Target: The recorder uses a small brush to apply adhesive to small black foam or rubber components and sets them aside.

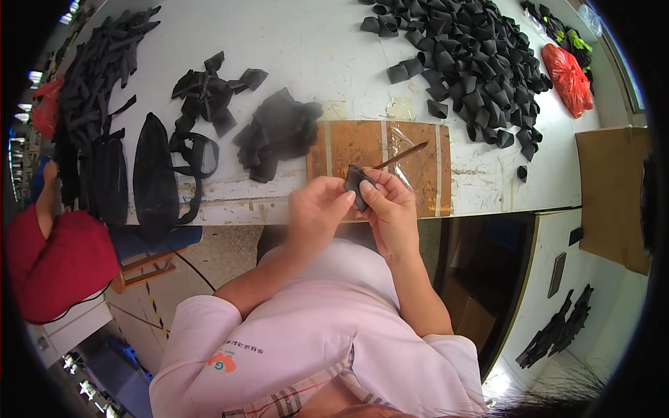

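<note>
Both my hands meet over the near edge of a brown board [327, 150]. Between them is a small dark grey fabric piece [358, 187], folded or looped. My left hand [319, 207] pinches its left side with thumb and fingers. On the other side my right hand [391, 203] grips it, the thumb pressed on its face. A thin brown stick-like tool [404, 155] slants up and right from behind my right fingers; whether they hold it or it lies on the board, I cannot tell. Left of the board lies a stack of flat dark fabric pieces [277, 132].
A big heap of black fabric loops [474, 63] covers the back right, beside a red plastic bag [566, 80] and cardboard box [613, 198]. Black strips [104, 56], loose pieces [209, 97] and black pouches with straps [155, 177] lie left. A person in red [63, 258] sits far left.
</note>
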Demonstrator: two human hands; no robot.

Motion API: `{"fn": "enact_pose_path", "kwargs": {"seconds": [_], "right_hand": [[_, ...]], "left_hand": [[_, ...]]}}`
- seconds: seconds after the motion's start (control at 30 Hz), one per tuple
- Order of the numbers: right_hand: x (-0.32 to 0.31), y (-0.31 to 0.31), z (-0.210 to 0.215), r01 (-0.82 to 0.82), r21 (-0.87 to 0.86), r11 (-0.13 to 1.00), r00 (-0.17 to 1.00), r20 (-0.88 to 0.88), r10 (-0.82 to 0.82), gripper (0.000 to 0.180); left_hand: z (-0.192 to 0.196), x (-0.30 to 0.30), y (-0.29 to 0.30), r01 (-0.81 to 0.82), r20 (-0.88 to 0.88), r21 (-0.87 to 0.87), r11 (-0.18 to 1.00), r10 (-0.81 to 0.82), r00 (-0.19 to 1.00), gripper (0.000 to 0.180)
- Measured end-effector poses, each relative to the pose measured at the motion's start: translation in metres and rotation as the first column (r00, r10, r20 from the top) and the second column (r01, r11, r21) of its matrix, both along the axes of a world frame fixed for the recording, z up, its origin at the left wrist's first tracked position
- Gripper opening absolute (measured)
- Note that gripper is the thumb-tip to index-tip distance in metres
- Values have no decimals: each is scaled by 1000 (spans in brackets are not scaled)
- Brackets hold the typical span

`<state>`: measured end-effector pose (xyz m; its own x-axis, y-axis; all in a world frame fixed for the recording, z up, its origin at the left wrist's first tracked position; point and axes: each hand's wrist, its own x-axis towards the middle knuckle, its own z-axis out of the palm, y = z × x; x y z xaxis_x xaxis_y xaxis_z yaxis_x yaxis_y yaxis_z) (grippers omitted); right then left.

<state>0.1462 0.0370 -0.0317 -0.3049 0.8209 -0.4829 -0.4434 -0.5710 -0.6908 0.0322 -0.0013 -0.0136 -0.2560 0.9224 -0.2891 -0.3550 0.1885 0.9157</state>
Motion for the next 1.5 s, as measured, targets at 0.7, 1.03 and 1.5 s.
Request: {"fn": "enact_pose_path", "kwargs": {"seconds": [0.7, 1.03, 1.5], "right_hand": [[4, -4, 26, -418, 741, 526, 674, 641, -368, 9], [3, 3, 6, -465, 808, 362, 551, 584, -596, 18], [32, 23, 61, -223, 229, 948, 974, 17, 225, 17]], "left_hand": [[6, -7, 5, 53, -342, 76, 996, -24, 939, 6], [18, -13, 19, 85, 200, -76, 993, -68, 977, 23], [36, -9, 40, 177, 274, 146, 973, -212, 938, 14]]}}
